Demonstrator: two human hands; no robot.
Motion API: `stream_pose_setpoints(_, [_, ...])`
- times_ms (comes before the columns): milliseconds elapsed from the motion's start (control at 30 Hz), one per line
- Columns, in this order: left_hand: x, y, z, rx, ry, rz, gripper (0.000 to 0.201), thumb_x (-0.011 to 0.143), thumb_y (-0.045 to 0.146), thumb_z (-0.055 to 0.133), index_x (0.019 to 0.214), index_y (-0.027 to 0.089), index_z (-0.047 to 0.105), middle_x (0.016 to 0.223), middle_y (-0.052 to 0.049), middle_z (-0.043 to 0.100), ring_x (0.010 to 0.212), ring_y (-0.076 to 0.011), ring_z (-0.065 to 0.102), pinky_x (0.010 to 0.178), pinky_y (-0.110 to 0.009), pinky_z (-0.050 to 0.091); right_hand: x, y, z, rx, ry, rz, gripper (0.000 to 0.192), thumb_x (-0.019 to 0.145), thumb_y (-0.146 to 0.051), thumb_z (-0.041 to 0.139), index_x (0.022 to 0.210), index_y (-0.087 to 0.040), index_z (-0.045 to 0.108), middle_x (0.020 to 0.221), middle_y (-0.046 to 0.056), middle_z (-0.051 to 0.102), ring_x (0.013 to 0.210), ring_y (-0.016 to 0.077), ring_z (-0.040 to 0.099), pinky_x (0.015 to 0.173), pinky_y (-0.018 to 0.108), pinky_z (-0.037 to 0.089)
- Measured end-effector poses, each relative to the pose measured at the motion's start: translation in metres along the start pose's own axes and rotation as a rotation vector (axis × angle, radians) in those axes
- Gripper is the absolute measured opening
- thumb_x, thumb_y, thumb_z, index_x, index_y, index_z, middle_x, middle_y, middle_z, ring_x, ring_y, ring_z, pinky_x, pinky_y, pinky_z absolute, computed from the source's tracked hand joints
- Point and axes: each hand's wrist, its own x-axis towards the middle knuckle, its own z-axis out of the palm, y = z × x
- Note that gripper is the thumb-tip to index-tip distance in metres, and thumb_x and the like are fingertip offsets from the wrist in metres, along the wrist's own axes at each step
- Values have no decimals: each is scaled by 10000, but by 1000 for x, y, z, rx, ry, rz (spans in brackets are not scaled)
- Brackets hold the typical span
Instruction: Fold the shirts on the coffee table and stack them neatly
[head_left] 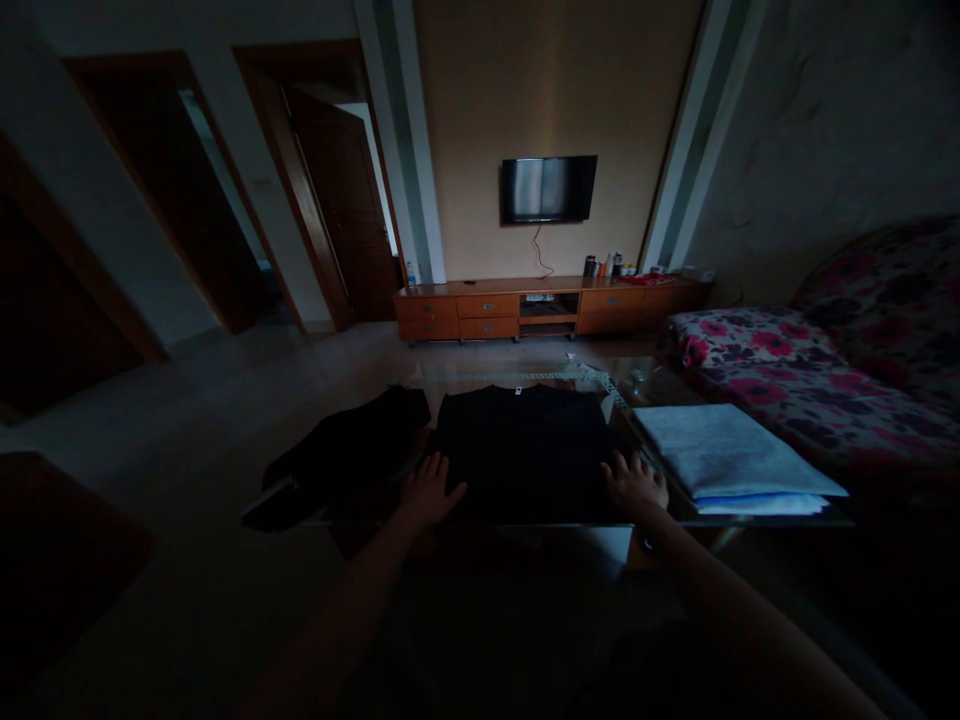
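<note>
Both hands, left (429, 490) and right (636, 482), flat and open on the black shirt (525, 450) atop a glass table (750, 520).

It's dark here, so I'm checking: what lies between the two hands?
In the head view, the black shirt lies flat between the left hand and right hand, each resting open on one of its edges.

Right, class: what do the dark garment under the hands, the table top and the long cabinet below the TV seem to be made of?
Dark garment: soft matte knit, probably cotton; it lies limp and flat under the left hand and right hand.
Table top: glass, glossy and reflective.
Long cabinet: wood or veneer, warm brown and smooth.
</note>
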Motion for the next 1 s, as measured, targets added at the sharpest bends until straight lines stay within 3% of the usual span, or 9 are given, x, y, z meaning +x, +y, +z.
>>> stream_pose_setpoints(100, [8, 21, -11, 19, 115, -11, 675, 1006, 576, 245, 1365, 118, 586, 1483, -232, 525, 1388, -381, 462, 1114, -578, 353, 2, -40, -12, 13, 54, -40, 717, 1018, -596, 276, 1440, -81, 542, 1542, 253, 438, 1417, 389, 419, 1187, 562, 205])
stream_pose_setpoints(167, [17, 42, -12, 2, 178, 68, 613, 1019, 507, 253, 1341, 117, 600, 1456, -215, 550, 1371, -351, 482, 1122, -532, 363, 0, -76, -18, 94, 30, -268, 702, 1035, -566, 244, 1528, -107, 441, 1631, 193, 332, 1511, 333, 286, 1205, 482, 225])
stream_pose_setpoints(233, [28, 66, -6, -38, 189, 228, 587, 1019, 461, 288, 1434, 125, 532, 1549, -177, 473, 1448, -313, 405, 1184, -488, 310, -4, -112, -18, 168, -57, -523, 722, 1040, -575, 214, 1577, -116, 365, 1669, 147, 271, 1548, 283, 211, 1228, 417, 209])
stream_pose_setpoints(300, [39, 87, 4, -80, 162, 369, 616, 998, 422, 353, 1543, 141, 408, 1640, -129, 355, 1521, -279, 295, 1241, -451, 228, -9, -142, -11, 223, -119, -667, 745, 1043, -575, 181, 1605, -100, 301, 1685, 145, 217, 1562, 280, 170, 1243, 416, 181])
stream_pose_setpoints(433, [53, 107, 24, -134, 51, 370, 756, 948, 441, 436, 1617, 137, 255, 1684, -113, 250, 1557, -279, 213, 1258, -442, 204, -9, -164, 10, 241, -181, -745, 697, 1060, -495, 135, 1622, -98, 246, 1689, 136, 184, 1570, 262, 141, 1256, 440, 148])
stream_pose_setpoints(533, [57, 96, 27, -135, 35, 359, 765, 975, 575, 357, 1615, 165, 269, 1691, -90, 229, 1565, -271, 189, 1266, -457, 182, 5, -147, 20, 182, -178, -725, 720, 1039, -591, 187, 1630, -183, 249, 1700, 81, 147, 1576, 250, 103, 1267, 444, 94])
stream_pose_setpoints(633, [61, 65, 21, -108, 47, 296, 735, 993, 600, 308, 1614, 208, 271, 1695, -62, 214, 1568, -248, 181, 1268, -465, 169, 27, -111, 25, 118, -144, -608, 734, 1028, -623, 205, 1634, -210, 236, 1707, 58, 112, 1579, 245, 78, 1271, 443, 75])
stream_pose_setpoints(833, [70, -8, 16, -34, 86, 52, 802, 996, 637, 273, 1603, 113, 278, 1687, -131, 202, 1565, -277, 186, 1261, -461, 182, 67, -17, 36, 29, -36, -318, 777, 1022, -592, 225, 1632, -112, 218, 1699, 130, 132, 1572, 282, 119, 1262, 456, 146])
stream_pose_setpoints(1000, [73, -27, 22, -24, 124, 9, 844, 993, 650, 268, 1589, 52, 287, 1678, -181, 205, 1562, -301, 189, 1248, -444, 220, 77, 15, 43, 12, 6, -244, 808, 1011, -593, 236, 1618, -60, 232, 1684, 175, 185, 1561, 295, 178, 1248, 450, 195])
